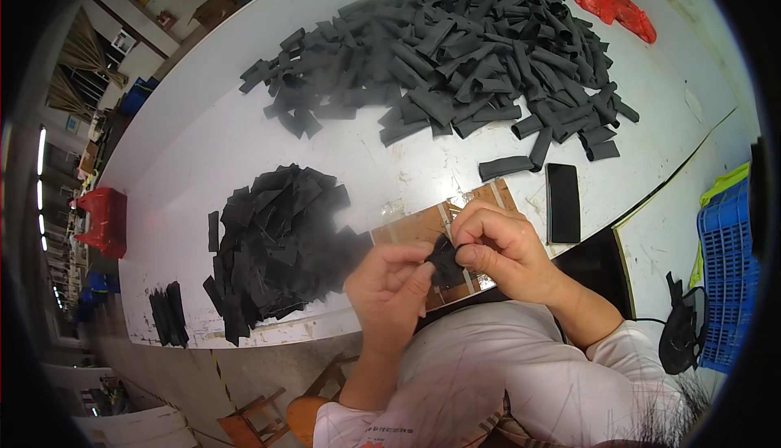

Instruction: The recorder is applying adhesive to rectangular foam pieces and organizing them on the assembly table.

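Between my two hands, just above the table's near edge, is a small black fabric piece (pixel 444 267). My left hand (pixel 392 284) pinches its left side between thumb and fingers. On the other side my right hand (pixel 503 251) grips it the same way. Under the hands lies a brown board (pixel 419 227) with strips of tape, partly covered by them. To the left of my left hand is a heap of flat black fabric pieces (pixel 272 244). Farther off spreads a large pile of dark grey fabric tubes (pixel 455 57).
A dark phone (pixel 563 204) lies right of the board. A small stack of black strips (pixel 168 315) sits at the near left, and a red container (pixel 104 220) at the left edge. Red plastic bag (pixel 614 13) far right; blue crate (pixel 726 273) at right; wooden stool (pixel 256 419) below.
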Available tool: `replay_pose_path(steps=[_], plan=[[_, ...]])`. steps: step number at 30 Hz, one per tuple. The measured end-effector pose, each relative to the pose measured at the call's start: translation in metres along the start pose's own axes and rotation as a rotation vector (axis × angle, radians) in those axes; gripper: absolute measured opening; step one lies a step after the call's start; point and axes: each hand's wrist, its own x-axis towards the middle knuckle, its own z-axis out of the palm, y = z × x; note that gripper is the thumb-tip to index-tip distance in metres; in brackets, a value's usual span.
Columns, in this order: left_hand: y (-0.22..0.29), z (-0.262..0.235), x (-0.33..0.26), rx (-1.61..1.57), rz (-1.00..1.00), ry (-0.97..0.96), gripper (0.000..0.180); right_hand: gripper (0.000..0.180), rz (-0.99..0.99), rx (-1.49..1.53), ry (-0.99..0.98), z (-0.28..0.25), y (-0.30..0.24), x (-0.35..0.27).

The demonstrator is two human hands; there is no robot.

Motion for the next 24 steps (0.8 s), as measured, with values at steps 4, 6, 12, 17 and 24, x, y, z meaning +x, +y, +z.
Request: replay_pose_path(steps=[4, 6, 12, 17, 24], plan=[[-0.005, -0.004, 0.007, -0.534, -0.174, -0.157, 0.029, 0.019, 0.238, 0.358, -0.101, 0.000, -0.002, 0.001], [0.005, 0.001, 0.012, -0.714, -0.288, -0.270, 0.026, 0.014, 0.198, 0.319, -0.116, 0.000, -0.005, 0.003], [-0.020, -0.006, 0.020, -1.034, -0.602, 0.013, 0.025, 0.012, 0.504, 0.402, -0.059, -0.005, 0.028, 0.012], [-0.057, -0.026, 0.013, -1.179, -0.732, 0.142, 0.027, 0.016, 0.609, 0.559, -0.029, 0.004, 0.066, 0.006], [-0.040, -0.024, 0.033, -1.320, -0.738, 0.131, 0.026, 0.019, 0.551, 0.489, -0.134, -0.003, 0.048, 0.029]])
